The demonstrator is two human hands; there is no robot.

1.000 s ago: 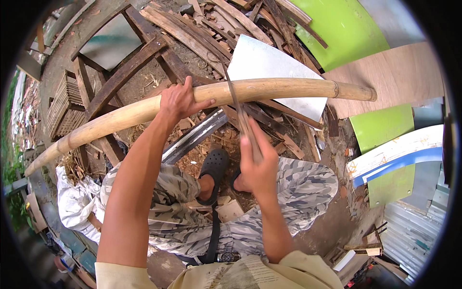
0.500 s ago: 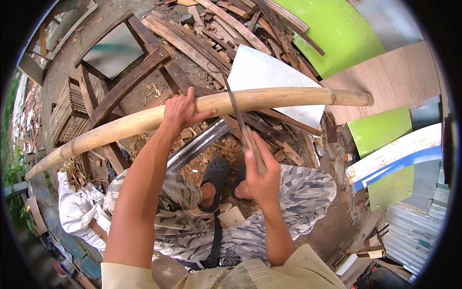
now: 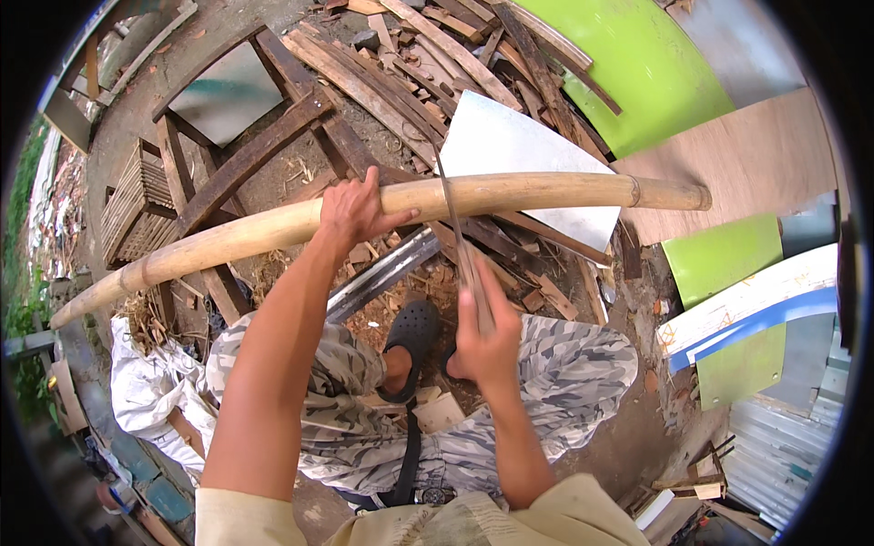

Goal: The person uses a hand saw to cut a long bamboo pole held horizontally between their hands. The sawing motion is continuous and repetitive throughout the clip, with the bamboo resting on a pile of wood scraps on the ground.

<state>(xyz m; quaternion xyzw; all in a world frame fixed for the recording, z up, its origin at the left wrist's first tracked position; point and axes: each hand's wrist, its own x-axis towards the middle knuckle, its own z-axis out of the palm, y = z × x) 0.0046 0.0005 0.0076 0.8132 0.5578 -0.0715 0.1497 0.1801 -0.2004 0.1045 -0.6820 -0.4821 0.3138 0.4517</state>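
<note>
Bamboo pole (image 3: 414, 195), pale yellow and gently arched, spans the frame from its thin tip at the lower left of centre, up through the middle, to a jointed end on the right. At the far left a slatted wooden crate (image 3: 137, 214) sits above the pole, with a bunched white sack (image 3: 150, 378) below it. Further right, in the upper left, a dark wooden frame (image 3: 250, 162) stands around a pale panel (image 3: 228, 96). Near the centre, the left hand (image 3: 351, 211) is wrapped over the pole from above, thumb stretched out rightward along it. A dark clog (image 3: 412, 335) shows beneath, lower centre. Just right of the thumb, a thin dark blade (image 3: 448, 196) crosses the pole; whether its edge has bitten in, I cannot tell. The right hand (image 3: 489, 344), right of centre, is closed around the blade's wooden handle (image 3: 477, 296), thumb pointing up along it. Behind the pole lies a white sheet (image 3: 510, 136); a green sheet (image 3: 637, 77) fills the upper right, and the pole's right end overlaps a plywood sheet (image 3: 756, 159).
</note>
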